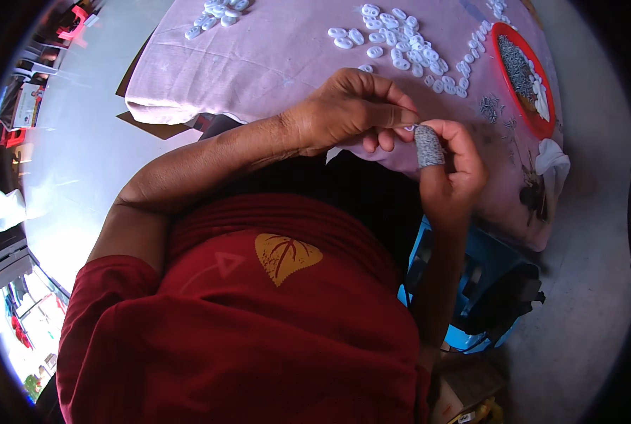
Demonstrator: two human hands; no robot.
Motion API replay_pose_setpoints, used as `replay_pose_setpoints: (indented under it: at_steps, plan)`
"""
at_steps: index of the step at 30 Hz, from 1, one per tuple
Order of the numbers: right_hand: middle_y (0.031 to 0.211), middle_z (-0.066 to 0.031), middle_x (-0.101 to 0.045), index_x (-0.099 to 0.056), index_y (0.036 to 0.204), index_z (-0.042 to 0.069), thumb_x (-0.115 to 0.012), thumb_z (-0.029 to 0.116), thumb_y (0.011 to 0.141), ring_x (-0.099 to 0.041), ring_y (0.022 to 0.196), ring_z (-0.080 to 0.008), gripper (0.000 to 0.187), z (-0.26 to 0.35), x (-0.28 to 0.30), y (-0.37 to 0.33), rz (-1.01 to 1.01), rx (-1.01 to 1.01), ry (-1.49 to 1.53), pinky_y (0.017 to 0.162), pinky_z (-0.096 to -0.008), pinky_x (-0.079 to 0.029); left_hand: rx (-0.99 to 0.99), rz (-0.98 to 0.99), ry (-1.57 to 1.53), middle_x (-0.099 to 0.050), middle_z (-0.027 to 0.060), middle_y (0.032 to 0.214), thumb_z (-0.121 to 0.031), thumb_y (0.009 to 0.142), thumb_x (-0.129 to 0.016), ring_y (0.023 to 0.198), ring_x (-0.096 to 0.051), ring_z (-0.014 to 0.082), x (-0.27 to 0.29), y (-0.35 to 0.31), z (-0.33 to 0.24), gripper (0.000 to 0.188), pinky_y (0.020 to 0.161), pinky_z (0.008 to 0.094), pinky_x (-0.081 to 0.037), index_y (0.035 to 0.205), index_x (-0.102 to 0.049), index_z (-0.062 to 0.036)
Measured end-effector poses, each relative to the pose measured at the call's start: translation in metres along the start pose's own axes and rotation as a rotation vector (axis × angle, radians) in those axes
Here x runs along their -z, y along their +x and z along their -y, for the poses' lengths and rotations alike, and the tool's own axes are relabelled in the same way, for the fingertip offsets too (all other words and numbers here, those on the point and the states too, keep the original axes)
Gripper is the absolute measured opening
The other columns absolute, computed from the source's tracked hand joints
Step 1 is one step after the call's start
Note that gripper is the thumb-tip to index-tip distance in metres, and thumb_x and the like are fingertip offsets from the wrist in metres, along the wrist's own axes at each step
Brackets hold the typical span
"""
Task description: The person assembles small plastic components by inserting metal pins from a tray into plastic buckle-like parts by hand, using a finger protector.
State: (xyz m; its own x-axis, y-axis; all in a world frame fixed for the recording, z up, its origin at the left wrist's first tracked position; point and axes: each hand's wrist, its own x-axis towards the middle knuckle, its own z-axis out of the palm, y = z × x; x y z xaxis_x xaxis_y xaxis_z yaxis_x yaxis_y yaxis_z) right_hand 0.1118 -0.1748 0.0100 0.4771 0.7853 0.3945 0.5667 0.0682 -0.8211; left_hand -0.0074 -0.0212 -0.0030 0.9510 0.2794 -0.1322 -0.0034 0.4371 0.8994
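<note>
My left hand [351, 113] and my right hand [460, 166] meet above the table's near edge, fingertips almost touching. A small white plastic piece [409, 128] shows between them, pinched by the left fingers and mostly covered. A grey knitted finger sleeve [429, 146] wraps the right thumb, whose tip presses toward the index finger. Whatever the right pinch holds is too small to make out. Beyond the hands, several white oval pieces with two holes [400, 53] lie in a loose pile. To the right, small grey metal pins [491, 108] are scattered on the cloth.
A pink cloth [259, 63] covers the table. At its right stands a red tray [499, 34] heaped with small metal parts. More white pieces [216, 14] lie at the far left. A white rag [553, 164] hangs at the right edge; a blue crate [481, 343] is below.
</note>
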Motion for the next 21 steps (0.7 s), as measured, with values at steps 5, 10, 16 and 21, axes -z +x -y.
replay_pose_setpoints:
  at_steps: [5, 10, 16, 21]
  plan:
    - [0.084, -0.0062, -0.066, -0.063, 0.099, -0.001, -0.059, -0.005, 0.083, -0.061, 0.075, -0.0111, 0.017, 0.002, 0.014, 0.005, 0.030, 0.059, -0.079, 0.067, -0.0235, -0.049, 0.012, 0.017, 0.011, -0.071, 0.0065, 0.084, -0.014, 0.093, -0.064, 0.061, -0.063, 0.0044, 0.000, 0.000, -0.003, 0.016, 0.050, 0.0163, -0.048, 0.104, -0.066, -0.0028]
    - [0.081, -0.0041, -0.064, -0.064, 0.099, 0.001, -0.059, -0.003, 0.082, -0.055, 0.064, -0.0095, 0.018, 0.004, 0.014, 0.005, 0.079, 0.048, -0.189, 0.055, -0.0229, -0.042, 0.020, 0.035, 0.026, -0.071, 0.0064, 0.084, -0.013, 0.093, -0.063, 0.062, -0.063, 0.0048, 0.003, 0.000, -0.002, 0.015, 0.051, 0.0162, -0.048, 0.104, -0.065, -0.0027]
    - [0.077, -0.0062, -0.061, -0.063, 0.095, 0.002, -0.061, -0.001, 0.081, -0.055, 0.059, -0.0127, 0.014, 0.000, 0.012, 0.005, 0.082, 0.070, -0.214, 0.051, -0.0252, -0.041, 0.011, 0.036, -0.015, -0.070, 0.0058, 0.084, -0.013, 0.093, -0.064, 0.062, -0.062, 0.0043, 0.001, 0.001, 0.000, 0.015, 0.051, 0.0155, -0.047, 0.103, -0.066, -0.0026]
    - [0.077, -0.0090, -0.062, -0.062, 0.093, 0.002, -0.059, -0.002, 0.080, -0.061, 0.062, -0.0180, 0.013, 0.004, 0.005, 0.005, 0.067, 0.104, -0.194, 0.054, -0.0285, -0.046, 0.011, 0.023, 0.016, -0.070, 0.0052, 0.083, -0.012, 0.093, -0.064, 0.062, -0.062, 0.0037, 0.001, 0.000, 0.001, 0.014, 0.051, 0.0154, -0.047, 0.103, -0.066, -0.0022]
